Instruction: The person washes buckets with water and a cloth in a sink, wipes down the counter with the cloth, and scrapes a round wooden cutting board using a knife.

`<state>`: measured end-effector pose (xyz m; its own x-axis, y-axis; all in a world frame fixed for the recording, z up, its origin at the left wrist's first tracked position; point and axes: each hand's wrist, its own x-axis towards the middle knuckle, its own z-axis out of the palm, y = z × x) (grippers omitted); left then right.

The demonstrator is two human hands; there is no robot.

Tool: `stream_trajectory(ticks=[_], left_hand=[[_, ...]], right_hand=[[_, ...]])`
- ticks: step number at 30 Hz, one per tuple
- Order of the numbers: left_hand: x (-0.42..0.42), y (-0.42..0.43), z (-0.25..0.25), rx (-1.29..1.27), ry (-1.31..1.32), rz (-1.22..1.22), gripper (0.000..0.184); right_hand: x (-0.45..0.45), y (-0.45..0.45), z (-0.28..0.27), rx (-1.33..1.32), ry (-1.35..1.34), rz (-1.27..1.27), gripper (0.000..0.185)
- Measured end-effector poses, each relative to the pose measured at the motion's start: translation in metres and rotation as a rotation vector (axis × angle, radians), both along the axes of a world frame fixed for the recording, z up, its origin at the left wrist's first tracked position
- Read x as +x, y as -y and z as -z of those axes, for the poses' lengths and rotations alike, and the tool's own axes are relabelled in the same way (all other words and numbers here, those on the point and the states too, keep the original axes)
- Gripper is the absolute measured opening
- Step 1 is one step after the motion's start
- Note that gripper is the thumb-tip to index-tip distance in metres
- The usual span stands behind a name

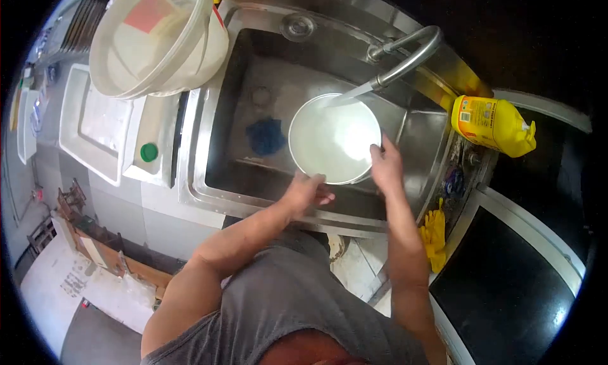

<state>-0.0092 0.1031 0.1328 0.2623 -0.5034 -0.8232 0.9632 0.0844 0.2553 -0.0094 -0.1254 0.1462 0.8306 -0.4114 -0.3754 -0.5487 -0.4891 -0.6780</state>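
Observation:
A round white bucket (pixel 329 137) is held over the steel sink (pixel 253 86), its open mouth facing up. Water runs into it from the curved metal faucet (pixel 405 64). My left hand (pixel 305 193) is closed at the near-left rim, with the thumb over the edge and the other fingers curled outside. On the right side of the rim, my right hand (pixel 387 167) grips with its thumb on the edge. A dark blue cloth (pixel 266 137) lies on the sink floor left of the bucket.
A large white bucket (pixel 218 42) stands at the sink's upper left, near a white tray (pixel 75 121) and a green cap (pixel 149 152). To the right are a yellow jug (pixel 491 125) and yellow gloves (pixel 434 235). The sink's front edge (pixel 304 222) lies close to my body.

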Motion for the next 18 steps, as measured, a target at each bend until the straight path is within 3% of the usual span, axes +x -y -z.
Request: stream_trajectory(ticks=[3, 5, 8, 9, 11, 14, 18], left_hand=[[-0.005, 0.004, 0.005, -0.018, -0.015, 0.151, 0.051], [-0.004, 0.006, 0.041, 0.084, 0.234, 0.126, 0.052], [0.039, 0.013, 0.112, 0.145, 0.662, 0.485, 0.053], [0.055, 0.017, 0.116, 0.086, 0.573, 0.469, 0.052], [0.078, 0.023, 0.104, -0.032, 0.394, 0.438, 0.051], [0.085, 0.01, 0.026, -0.055, 0.374, 0.338, 0.049], [0.053, -0.003, -0.02, 0.006, 0.269, 0.128, 0.049]], right_hand=[[0.014, 0.028, -0.037, 0.058, -0.192, -0.028, 0.049], [0.024, 0.033, -0.062, 0.054, -0.265, -0.072, 0.05], [0.043, 0.035, -0.096, 0.05, -0.321, -0.238, 0.05], [0.045, 0.041, -0.09, -0.122, -0.347, -0.245, 0.047], [0.063, 0.049, -0.085, -0.045, -0.362, -0.195, 0.045], [0.081, 0.067, -0.065, 0.052, -0.307, -0.17, 0.048], [0.066, 0.06, -0.026, 0.083, -0.23, -0.069, 0.064]])
